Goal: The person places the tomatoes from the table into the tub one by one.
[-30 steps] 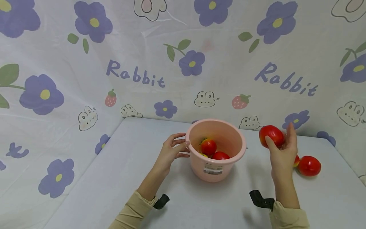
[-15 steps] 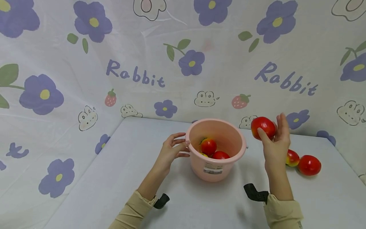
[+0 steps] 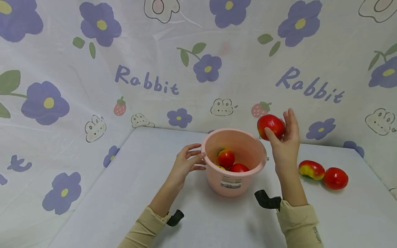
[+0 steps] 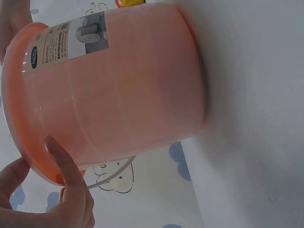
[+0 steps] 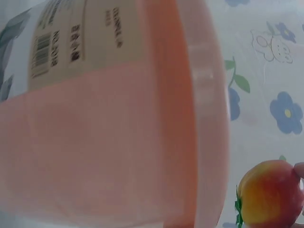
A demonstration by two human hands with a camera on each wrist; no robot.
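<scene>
A pink bucket (image 3: 229, 186) with a printed label stands upright on the table, holding several red fruits (image 3: 226, 158). On its left rim rests my left hand (image 3: 183, 165); in the left wrist view the thumb and fingers (image 4: 66, 161) pinch the rim from either side. My right hand (image 3: 283, 148) holds a red tomato-like fruit (image 3: 270, 127) between thumb and fingers, raised just beyond the bucket's right rim. The right wrist view shows this fruit (image 5: 270, 194) as red and yellow with a green leafy end, beside the bucket's rim (image 5: 209, 118).
Two more fruits lie on the white table (image 3: 124, 193) right of the bucket: a red and yellow one (image 3: 311, 170) and a red one (image 3: 336, 178), side by side. A patterned cloth (image 3: 242, 79) hangs behind the table.
My right hand has moved left and up with the fruit, nearer the bucket, uncovering the red and yellow fruit on the table. My left hand and the bucket have stayed in place.
</scene>
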